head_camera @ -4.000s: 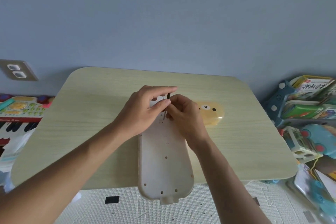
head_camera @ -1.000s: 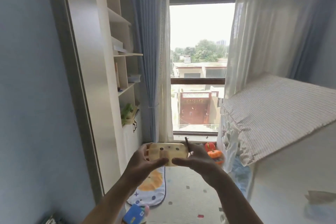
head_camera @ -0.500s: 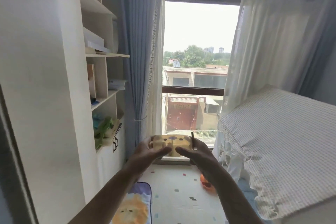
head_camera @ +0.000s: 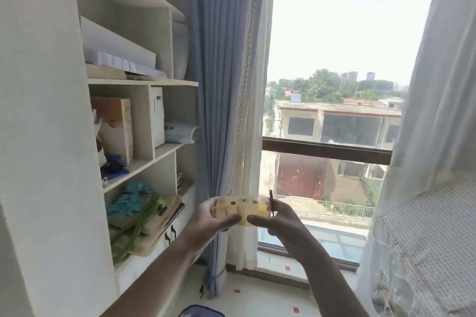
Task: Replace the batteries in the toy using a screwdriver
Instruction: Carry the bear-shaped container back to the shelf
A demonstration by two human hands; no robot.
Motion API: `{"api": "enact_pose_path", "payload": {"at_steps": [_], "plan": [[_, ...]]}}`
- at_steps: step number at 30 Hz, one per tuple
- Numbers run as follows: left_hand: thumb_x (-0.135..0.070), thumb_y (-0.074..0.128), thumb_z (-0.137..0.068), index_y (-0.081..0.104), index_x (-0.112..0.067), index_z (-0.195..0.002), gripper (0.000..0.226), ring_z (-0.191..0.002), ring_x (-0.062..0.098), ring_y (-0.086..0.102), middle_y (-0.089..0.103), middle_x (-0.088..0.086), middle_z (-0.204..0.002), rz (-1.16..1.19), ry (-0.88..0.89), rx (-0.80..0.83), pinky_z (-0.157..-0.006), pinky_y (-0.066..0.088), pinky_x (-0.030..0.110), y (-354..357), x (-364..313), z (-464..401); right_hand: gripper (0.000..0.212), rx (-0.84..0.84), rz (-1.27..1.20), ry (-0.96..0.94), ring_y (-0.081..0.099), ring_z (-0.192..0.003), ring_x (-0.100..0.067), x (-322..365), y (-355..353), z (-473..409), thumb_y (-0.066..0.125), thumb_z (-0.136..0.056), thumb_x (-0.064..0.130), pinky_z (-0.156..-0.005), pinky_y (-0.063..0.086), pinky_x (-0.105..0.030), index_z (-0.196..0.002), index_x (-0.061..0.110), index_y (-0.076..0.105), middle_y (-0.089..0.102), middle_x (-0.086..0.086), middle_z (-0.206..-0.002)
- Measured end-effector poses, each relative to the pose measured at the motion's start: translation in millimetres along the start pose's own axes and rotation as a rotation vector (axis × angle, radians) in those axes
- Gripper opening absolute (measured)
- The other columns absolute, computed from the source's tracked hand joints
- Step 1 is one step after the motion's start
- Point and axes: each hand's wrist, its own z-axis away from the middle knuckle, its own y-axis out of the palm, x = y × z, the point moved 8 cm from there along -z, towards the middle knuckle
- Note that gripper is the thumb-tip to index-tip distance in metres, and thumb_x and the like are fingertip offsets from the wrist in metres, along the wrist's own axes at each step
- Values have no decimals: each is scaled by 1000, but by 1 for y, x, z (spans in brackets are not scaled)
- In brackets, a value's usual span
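Left hand [head_camera: 206, 222] clamps the toy's [head_camera: 242, 209] nine o'clock end, held midair before the window [head_camera: 332, 85]; right hand [head_camera: 277, 218] pinches its three o'clock end plus the screwdriver [head_camera: 272, 202]. Crowded right fingers could let either slip and fall.

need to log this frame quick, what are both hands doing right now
Left hand: closed on the left end of the yellow bear-face toy.
Right hand: closed on the toy's right end, with the thin dark screwdriver also held in it.
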Motion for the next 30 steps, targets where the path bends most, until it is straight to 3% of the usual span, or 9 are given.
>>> {"api": "enact_pose_path", "payload": {"at_steps": [2,5,8,12,16,19,23,27,30], "plan": [[-33,91,-67,56,-12,-131,77,-108,23,71,75,7,-115,14,-7,-63,-94,58,39,-15,2,-44,36,77,6,-1,67,-66,1,-5,-4,-57,89,-70,18,-55,47,-13,-103,12,75,76,5,-79],[-34,91,-66,60,-16,-127,70,-107,19,72,77,3,-113,9,5,-146,-95,56,38,-39,10,-109,35,164,-27,20,67,-66,0,-20,-2,-145,88,-74,14,-54,46,-13,-106,10,74,76,5,-80],[-49,93,-56,61,-23,-127,83,-111,20,70,76,0,-115,3,27,-242,-99,54,43,-71,24,-161,43,222,-32,4,63,-67,-8,-32,10,-221,88,-68,17,-53,43,-15,-108,8,74,74,2,-82],[-64,91,-46,50,-25,-143,112,-116,18,66,70,-3,-126,-55,10,-439,-104,51,45,-130,59,-233,28,319,-19,-27,70,-64,-1,-53,40,-337,82,-77,-6,-55,49,-12,-99,9,73,76,4,-78],[-51,90,-61,43,-27,-148,102,-109,21,68,65,-1,-130,-85,-42,-600,-96,53,39,-183,75,-295,33,407,-4,-27,68,-68,-6,-69,78,-448,83,-77,-5,-54,47,-13,-106,9,73,76,1,-84],[-61,90,-49,47,-34,-143,107,-118,22,61,60,-3,-134,-138,-78,-760,-102,50,46,-227,81,-332,40,480,3,-20,64,-60,2,-75,107,-520,85,-75,1,-50,43,-11,-111,10,71,75,-1,-89],[-41,90,-65,53,-23,-134,80,-112,12,56,60,-8,-121,-258,-92,-969,-90,42,26,-275,77,-381,40,606,-46,-14,64,-57,4,-76,147,-608,82,-77,-2,-50,45,-10,-115,3,68,73,-2,-88],[-46,90,-61,58,-23,-128,78,-107,13,61,61,-13,-114,-344,-111,-1178,-90,50,29,-312,83,-422,48,799,-92,-20,66,-76,-3,-79,193,-682,83,-76,16,-60,44,-21,-121,13,66,77,2,-103],[-44,90,-64,60,-26,-99,50,-88,6,65,66,-14,-95,-405,-171,-1291,-73,49,17,-332,92,-444,63,933,-87,2,62,-81,-7,-82,230,-723,85,-70,24,-62,41,-25,-129,19,63,76,3,-114]]}}
